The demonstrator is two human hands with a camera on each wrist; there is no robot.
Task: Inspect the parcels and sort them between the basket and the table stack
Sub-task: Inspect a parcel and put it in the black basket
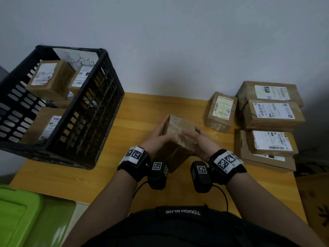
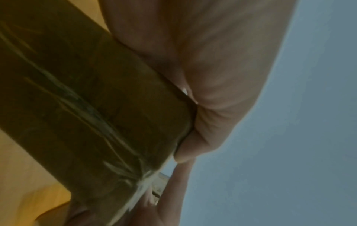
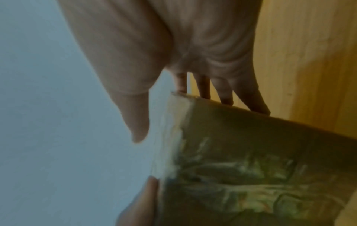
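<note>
1. One tape-wrapped brown cardboard parcel (image 1: 178, 134) is held above the yellow wooden table (image 1: 142, 113), left hand (image 1: 157, 138) and right hand (image 1: 199, 141) clamped on opposite sides.
2. Right: five labelled brown cardboard boxes (image 1: 272, 114), stacked and side by side.
3. Far left: one black slotted plastic basket (image 1: 92, 107) holding at least three parcels.

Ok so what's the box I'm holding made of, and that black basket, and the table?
The held parcel looks like brown cardboard wrapped in glossy clear tape; wrinkled shiny streaks show in the wrist views. The basket seems to be black moulded plastic, judging by its slotted, gridded walls. The table looks like pale wood or wood laminate with a smooth finish; faint grain lines show.
</note>
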